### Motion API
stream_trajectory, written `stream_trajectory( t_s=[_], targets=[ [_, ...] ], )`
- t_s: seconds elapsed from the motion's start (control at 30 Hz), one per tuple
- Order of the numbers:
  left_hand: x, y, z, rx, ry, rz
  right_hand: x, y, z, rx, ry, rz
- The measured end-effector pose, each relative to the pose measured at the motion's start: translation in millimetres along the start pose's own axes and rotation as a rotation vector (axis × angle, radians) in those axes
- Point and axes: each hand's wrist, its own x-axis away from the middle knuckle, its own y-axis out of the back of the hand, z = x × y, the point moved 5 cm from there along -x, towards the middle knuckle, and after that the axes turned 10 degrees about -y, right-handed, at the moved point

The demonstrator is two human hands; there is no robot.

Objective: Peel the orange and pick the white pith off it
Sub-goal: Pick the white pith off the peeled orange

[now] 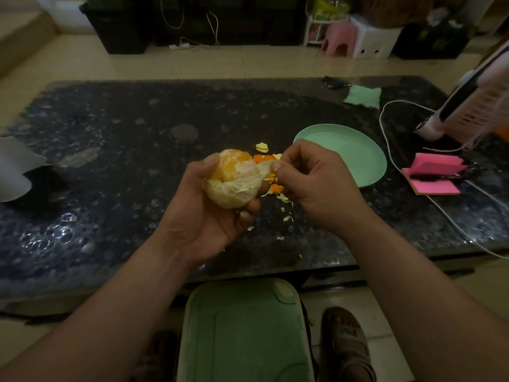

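Observation:
My left hand (209, 213) cups a peeled orange (232, 179) from below, fingers curled round it above the dark table (110, 161). The fruit shows orange flesh at the top and pale white pith over its lower and right side. My right hand (311, 183) pinches a strip of pith (268, 165) at the orange's right edge between thumb and fingers. Bits of orange peel (261, 146) and pith scraps (286, 213) lie on the table under and beyond my hands.
A green plate (358, 153) sits right of my hands. Pink sticky notes (435, 175), a white cable (391, 150), a fan base (451, 117) and a green cloth (362, 96) occupy the right side. A green stool (242, 334) stands below the table edge. Grey paper (13, 169) lies left.

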Motion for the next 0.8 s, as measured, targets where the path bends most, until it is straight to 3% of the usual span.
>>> stream_trajectory(
  t_s=[0.6, 0.73, 0.8],
  targets=[
    [7.0, 2.4, -2.3, 0.234, -0.003, 0.199, -10.2, 4.3, -14.0, -0.107, -0.123, -0.012],
    [11.1, 3.9, -6.5, 0.301, 0.002, 0.267, -16.3, 8.7, -26.2, -0.154, -0.21, -0.079],
    [10.6, 5.8, -8.6, 0.292, -0.015, 0.244, -19.7, 11.7, -35.5, -0.065, -0.253, -0.115]
  ],
)
